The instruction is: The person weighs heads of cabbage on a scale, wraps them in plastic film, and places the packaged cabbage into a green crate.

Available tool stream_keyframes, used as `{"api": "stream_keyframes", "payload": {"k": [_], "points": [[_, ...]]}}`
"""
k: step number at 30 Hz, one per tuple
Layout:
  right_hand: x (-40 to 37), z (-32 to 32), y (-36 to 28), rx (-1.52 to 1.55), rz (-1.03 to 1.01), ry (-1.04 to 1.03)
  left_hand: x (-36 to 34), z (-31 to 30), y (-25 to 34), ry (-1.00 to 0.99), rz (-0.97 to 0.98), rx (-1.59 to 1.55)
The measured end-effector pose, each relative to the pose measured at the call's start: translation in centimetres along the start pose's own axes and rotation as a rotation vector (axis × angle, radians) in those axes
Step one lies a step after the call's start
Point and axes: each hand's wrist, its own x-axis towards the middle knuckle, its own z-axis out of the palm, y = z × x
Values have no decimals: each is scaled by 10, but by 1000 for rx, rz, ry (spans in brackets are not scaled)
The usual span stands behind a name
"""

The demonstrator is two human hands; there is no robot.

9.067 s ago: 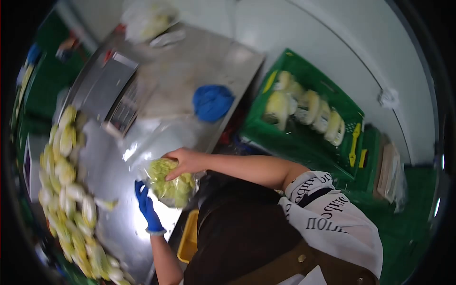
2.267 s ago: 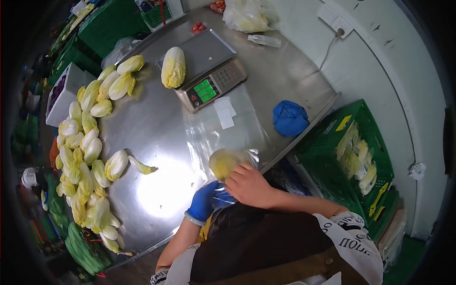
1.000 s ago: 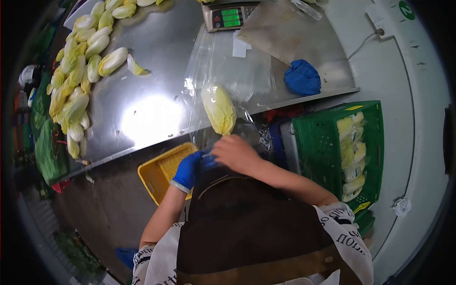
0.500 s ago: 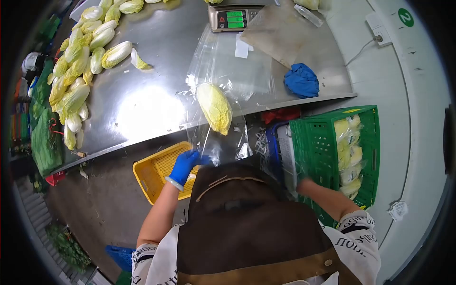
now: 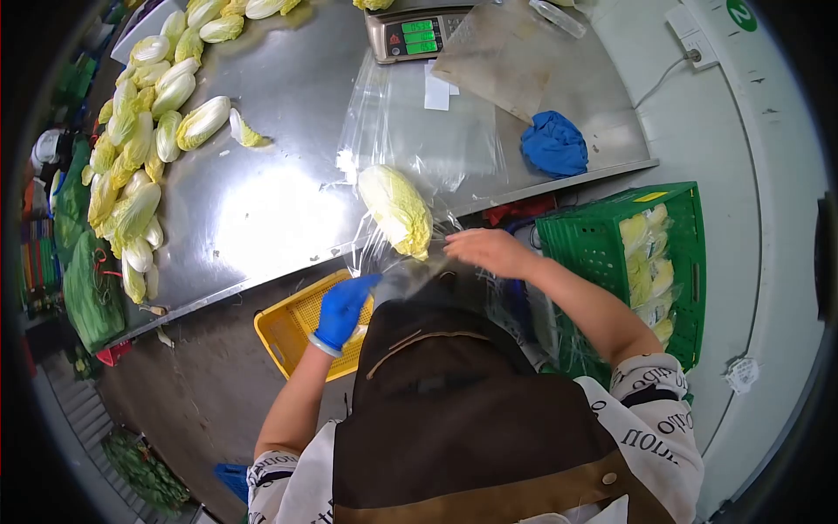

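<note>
A pale yellow napa cabbage (image 5: 397,212) lies at the table's front edge on clear plastic film (image 5: 371,118), its leafy end towards me. My left hand (image 5: 345,313), in a blue glove, is closed on the near part of the film, below and left of the cabbage. My bare right hand (image 5: 493,251) reaches in from the right with fingers stretched out, the fingertips close beside the cabbage's leafy end. Between the hands, the film is blurred and folds down in front of the dark apron (image 5: 471,384).
A heap of napa cabbages (image 5: 135,175) covers the table's left side. A digital scale (image 5: 417,37) stands at the back, and a crumpled blue cloth-like bundle (image 5: 554,144) lies at the right. Below are a yellow basket (image 5: 284,336) and a green crate (image 5: 585,240) with wrapped cabbages.
My right hand has swung up from beside the green crate to the cabbage. My left hand stays at the film, while the film's near end has lifted and bunched. The view has shifted slightly.
</note>
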Motion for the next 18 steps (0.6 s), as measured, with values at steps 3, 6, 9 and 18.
{"api": "stream_keyframes", "payload": {"k": [3, 6, 9, 18], "points": [[24, -2, 8, 608, 467, 93, 25, -14, 1, 89, -471, -568], [45, 18, 25, 747, 773, 129, 51, -10, -23, 146, -841, -546], [56, 49, 39, 611, 908, 212, 57, 19, -72, 156, -887, -483], [56, 44, -51, -580, -56, 177, 70, 21, -75, 77, -942, -488]]}}
